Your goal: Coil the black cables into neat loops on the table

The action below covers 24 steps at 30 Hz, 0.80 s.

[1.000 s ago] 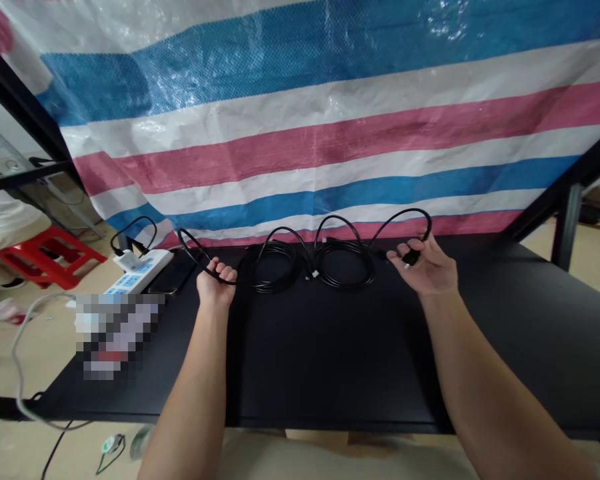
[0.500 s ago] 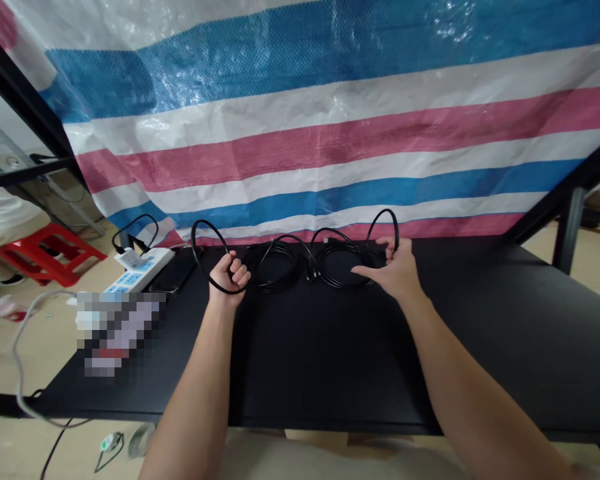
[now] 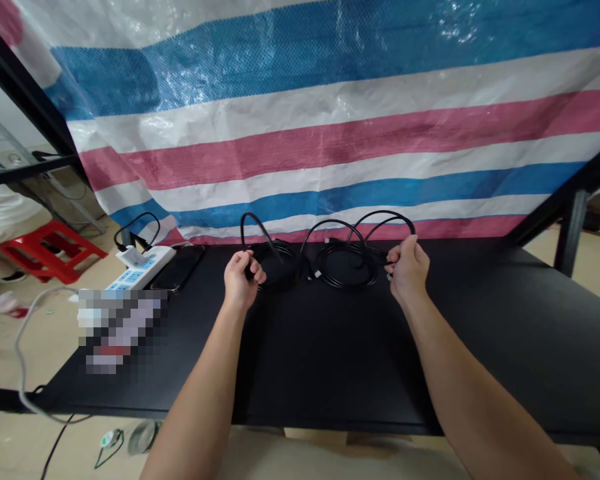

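Observation:
A black cable (image 3: pixel 330 222) rises in loops between my two hands, above the dark tabletop. My left hand (image 3: pixel 244 275) is closed around part of it, and one loop arches up over the fingers. Farther right, my right hand (image 3: pixel 409 267) grips another stretch of the cable, its thumb pressed toward the fingers. Behind and between the hands lie two coiled black cables: the left coil (image 3: pixel 279 288) is partly covered by my left hand, and the right coil (image 3: pixel 347 285) has a small light-coloured plug (image 3: pixel 318 274) at its left side.
On the left stand a white power strip (image 3: pixel 145 269) with an adapter and a black phone (image 3: pixel 179 270). A striped sheet (image 3: pixel 320 153) hangs behind the black table (image 3: pixel 330 360). A red stool (image 3: pixel 55 250) with a seated person is beyond the left edge.
My left hand has moved right, and its large loop has become a narrower arch. My right hand has closed from a spread thumb to a grip on the cable, shifting slightly right.

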{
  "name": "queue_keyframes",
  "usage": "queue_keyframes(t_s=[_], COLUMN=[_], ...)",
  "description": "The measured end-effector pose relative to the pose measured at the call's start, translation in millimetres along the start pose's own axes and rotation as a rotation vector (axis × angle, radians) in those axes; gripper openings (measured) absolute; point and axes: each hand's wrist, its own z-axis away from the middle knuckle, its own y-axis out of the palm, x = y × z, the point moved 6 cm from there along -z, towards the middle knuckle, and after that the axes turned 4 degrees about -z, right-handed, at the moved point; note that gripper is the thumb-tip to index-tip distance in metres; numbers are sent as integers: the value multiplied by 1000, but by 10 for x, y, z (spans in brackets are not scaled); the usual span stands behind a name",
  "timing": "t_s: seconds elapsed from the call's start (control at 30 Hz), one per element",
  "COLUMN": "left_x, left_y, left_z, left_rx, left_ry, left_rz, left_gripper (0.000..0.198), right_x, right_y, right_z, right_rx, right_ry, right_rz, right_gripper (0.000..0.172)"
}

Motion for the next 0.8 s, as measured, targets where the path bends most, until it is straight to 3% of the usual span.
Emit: queue_keyframes(t_s=[0.17, 0.23, 0.37, 0.47, 0.57, 0.67, 0.8], left_x=[140, 158, 164, 195, 261, 339, 386], left_y=[151, 164, 137, 123, 142, 202, 272], left_z=[66, 73, 52, 31, 38, 82, 139], left_rx=[121, 130, 89, 48, 11, 1, -3], left_ry=[-66, -82, -103, -125, -155, -167, -71], left_rz=[-37, -48, -48, -53, -72, -66, -95], left_gripper=[15, 15, 26, 35, 35, 33, 31], right_x=[87, 105, 54, -30, -61, -35, 77], right_y=[32, 26, 44, 167, 302, 448, 599], right_z=[84, 97, 74, 91, 168, 315, 547], right_rx=[60, 43, 42, 156, 259, 398, 568], right_ry=[-146, -141, 25, 199, 281, 292, 185], right_rz=[326, 394, 150, -114, -257, -302, -341], right_gripper=[53, 46, 40, 55, 68, 71, 72])
